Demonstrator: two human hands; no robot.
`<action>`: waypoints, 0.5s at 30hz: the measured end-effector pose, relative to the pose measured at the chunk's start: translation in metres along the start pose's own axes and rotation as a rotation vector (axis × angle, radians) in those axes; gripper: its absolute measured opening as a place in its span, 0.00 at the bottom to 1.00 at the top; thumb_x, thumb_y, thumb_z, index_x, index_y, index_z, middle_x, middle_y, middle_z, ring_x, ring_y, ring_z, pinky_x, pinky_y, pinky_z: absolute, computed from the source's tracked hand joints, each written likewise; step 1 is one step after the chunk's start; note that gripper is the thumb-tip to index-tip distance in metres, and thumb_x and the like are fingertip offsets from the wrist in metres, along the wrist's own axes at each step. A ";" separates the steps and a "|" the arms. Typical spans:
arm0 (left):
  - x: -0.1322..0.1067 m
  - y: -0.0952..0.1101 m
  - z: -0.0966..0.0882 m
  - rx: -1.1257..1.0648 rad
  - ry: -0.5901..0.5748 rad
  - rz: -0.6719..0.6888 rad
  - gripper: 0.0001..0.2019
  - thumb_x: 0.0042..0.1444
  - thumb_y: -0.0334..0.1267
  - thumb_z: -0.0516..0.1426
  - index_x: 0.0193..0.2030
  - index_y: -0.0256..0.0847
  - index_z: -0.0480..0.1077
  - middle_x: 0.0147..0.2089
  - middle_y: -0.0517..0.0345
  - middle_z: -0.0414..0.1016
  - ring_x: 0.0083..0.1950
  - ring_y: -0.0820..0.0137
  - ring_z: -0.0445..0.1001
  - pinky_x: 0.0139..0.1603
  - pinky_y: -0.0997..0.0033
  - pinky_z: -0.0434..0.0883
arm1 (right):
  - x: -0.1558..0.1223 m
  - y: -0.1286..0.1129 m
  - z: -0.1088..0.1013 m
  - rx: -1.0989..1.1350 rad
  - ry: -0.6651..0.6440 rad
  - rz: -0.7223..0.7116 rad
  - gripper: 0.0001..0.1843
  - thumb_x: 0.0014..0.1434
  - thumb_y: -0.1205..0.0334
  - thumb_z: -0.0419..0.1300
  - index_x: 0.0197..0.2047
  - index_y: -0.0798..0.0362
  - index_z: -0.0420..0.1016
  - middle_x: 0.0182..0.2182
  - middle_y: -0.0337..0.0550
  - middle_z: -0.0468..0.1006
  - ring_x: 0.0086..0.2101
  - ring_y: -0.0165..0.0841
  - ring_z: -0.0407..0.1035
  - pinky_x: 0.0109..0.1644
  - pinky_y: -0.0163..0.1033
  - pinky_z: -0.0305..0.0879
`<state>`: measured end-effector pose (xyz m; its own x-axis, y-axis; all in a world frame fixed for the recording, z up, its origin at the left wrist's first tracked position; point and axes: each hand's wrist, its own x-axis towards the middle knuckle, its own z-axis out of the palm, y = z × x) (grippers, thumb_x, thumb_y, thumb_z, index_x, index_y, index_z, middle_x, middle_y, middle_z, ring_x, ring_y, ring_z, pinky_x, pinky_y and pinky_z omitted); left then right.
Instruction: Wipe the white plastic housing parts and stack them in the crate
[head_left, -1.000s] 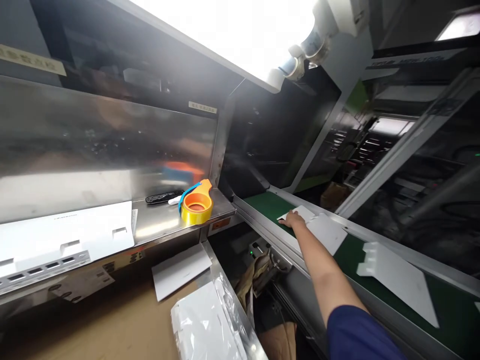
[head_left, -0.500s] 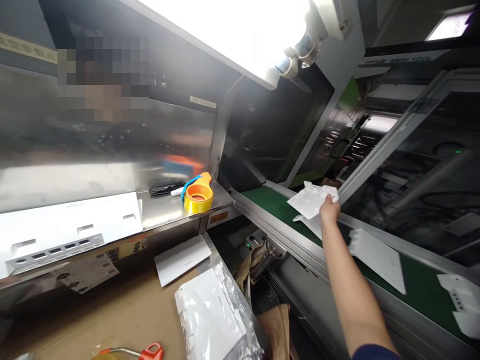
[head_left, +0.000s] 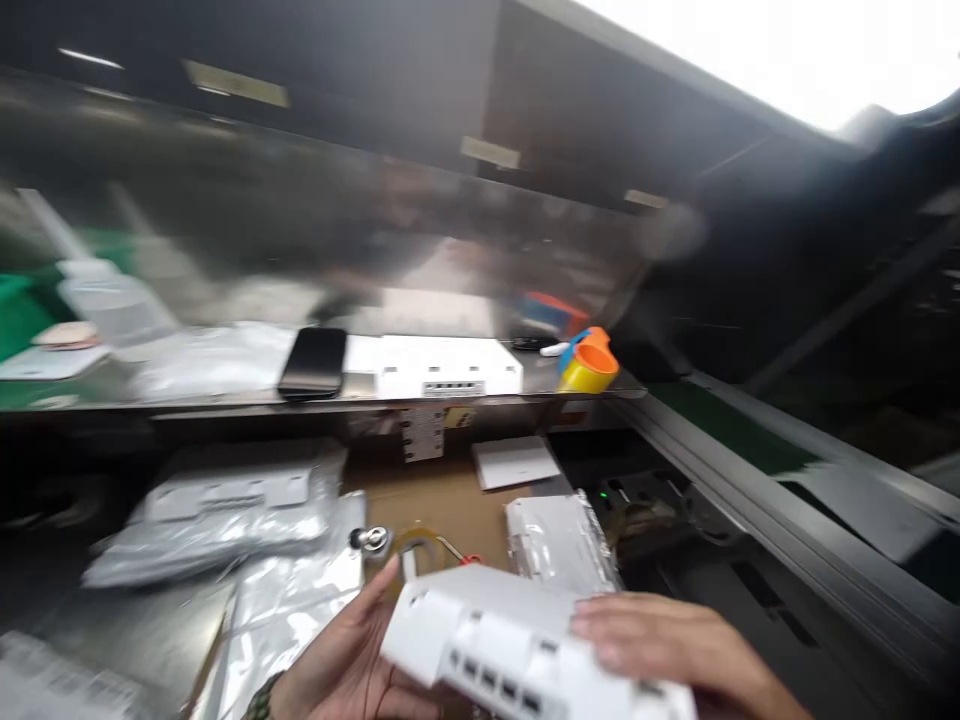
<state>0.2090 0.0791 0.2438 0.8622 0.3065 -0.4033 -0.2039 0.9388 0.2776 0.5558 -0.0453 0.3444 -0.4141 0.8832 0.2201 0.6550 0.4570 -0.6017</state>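
Observation:
A white plastic housing part (head_left: pixel 510 645) with a row of small slots sits low in the middle of the head view, blurred by motion. My left hand (head_left: pixel 345 660) cups it from below on the left, thumb raised along its edge. My right hand (head_left: pixel 660 645) lies on its top right, fingers pressed over it. Both hands hold the part above a brown cardboard surface (head_left: pixel 435 500).
A steel shelf (head_left: pixel 247 400) carries a black phone (head_left: pixel 313 362), a white part (head_left: pixel 442 367) and a yellow tape dispenser (head_left: pixel 589 362). Clear bags with white parts (head_left: pixel 217 520) lie left; another bagged part (head_left: pixel 559 540) is ahead. A green conveyor (head_left: pixel 735 430) runs right.
My right hand left the conveyor with a white part and brought it down in front of me. My left hand came in under it. The view swung left.

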 end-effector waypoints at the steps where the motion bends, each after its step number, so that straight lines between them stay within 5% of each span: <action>1: -0.011 0.000 -0.004 -0.005 0.051 0.061 0.32 0.63 0.54 0.60 0.60 0.23 0.71 0.54 0.33 0.81 0.51 0.49 0.81 0.49 0.58 0.78 | 0.027 -0.009 0.019 0.000 -0.134 -0.101 0.28 0.66 0.54 0.58 0.66 0.18 0.64 0.55 0.32 0.80 0.58 0.47 0.73 0.64 0.57 0.71; 4: -0.057 0.013 -0.040 0.061 0.356 0.263 0.17 0.60 0.35 0.65 0.53 0.27 0.76 0.45 0.38 0.84 0.47 0.56 0.83 0.49 0.63 0.78 | 0.089 -0.022 0.070 -0.118 -0.195 -0.319 0.32 0.67 0.55 0.61 0.70 0.23 0.60 0.62 0.32 0.74 0.66 0.48 0.61 0.71 0.67 0.55; 8: -0.128 0.070 -0.106 0.257 0.762 0.596 0.19 0.54 0.29 0.69 0.52 0.33 0.76 0.46 0.48 0.83 0.41 0.61 0.82 0.43 0.66 0.80 | 0.109 0.012 0.106 -0.282 0.076 -0.124 0.36 0.66 0.54 0.62 0.73 0.33 0.57 0.70 0.42 0.63 0.70 0.51 0.55 0.69 0.67 0.58; 12: -0.173 0.155 -0.146 0.268 1.045 0.826 0.08 0.63 0.25 0.58 0.47 0.35 0.75 0.39 0.67 0.82 0.38 0.74 0.78 0.39 0.79 0.75 | 0.079 0.087 0.087 -0.328 0.281 0.163 0.20 0.68 0.52 0.59 0.62 0.35 0.75 0.66 0.41 0.70 0.67 0.49 0.61 0.67 0.63 0.65; 15: -0.177 0.199 -0.148 0.303 1.245 0.808 0.09 0.65 0.22 0.53 0.39 0.33 0.73 0.30 0.69 0.78 0.29 0.77 0.73 0.31 0.80 0.71 | 0.042 0.139 0.043 -0.410 0.468 0.272 0.15 0.67 0.49 0.57 0.51 0.39 0.82 0.59 0.43 0.77 0.62 0.49 0.67 0.64 0.62 0.67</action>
<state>-0.0534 0.2351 0.2414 -0.3935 0.7875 -0.4744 -0.1827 0.4388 0.8798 0.6024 0.0505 0.2368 0.0564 0.8828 0.4663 0.9220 0.1331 -0.3635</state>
